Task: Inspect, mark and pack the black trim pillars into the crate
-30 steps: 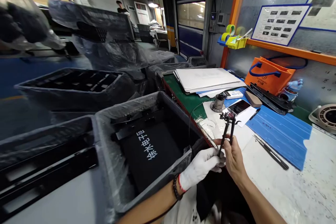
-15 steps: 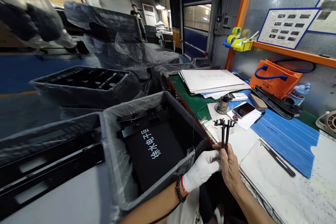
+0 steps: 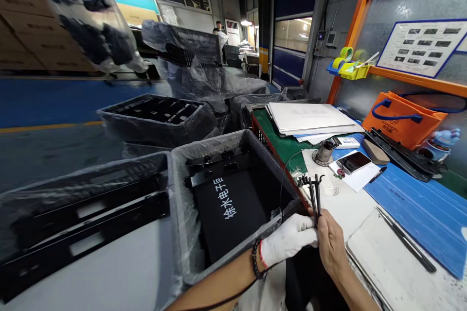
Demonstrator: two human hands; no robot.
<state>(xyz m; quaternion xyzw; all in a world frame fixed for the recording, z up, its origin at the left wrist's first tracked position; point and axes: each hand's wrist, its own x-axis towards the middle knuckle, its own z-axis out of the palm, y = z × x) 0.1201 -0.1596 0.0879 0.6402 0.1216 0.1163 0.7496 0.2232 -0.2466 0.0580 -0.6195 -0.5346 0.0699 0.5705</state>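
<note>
two hands (image 3: 290, 241) at two black rods (image 3: 318, 198), one phone (image 3: 353, 162)

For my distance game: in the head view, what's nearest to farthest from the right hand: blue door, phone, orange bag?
1. Phone, ahead of the right hand.
2. Orange bag, farther back, right.
3. Blue door, in the background.

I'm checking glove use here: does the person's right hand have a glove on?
No, the right hand is bare, while the left hand wears a white glove.
</note>
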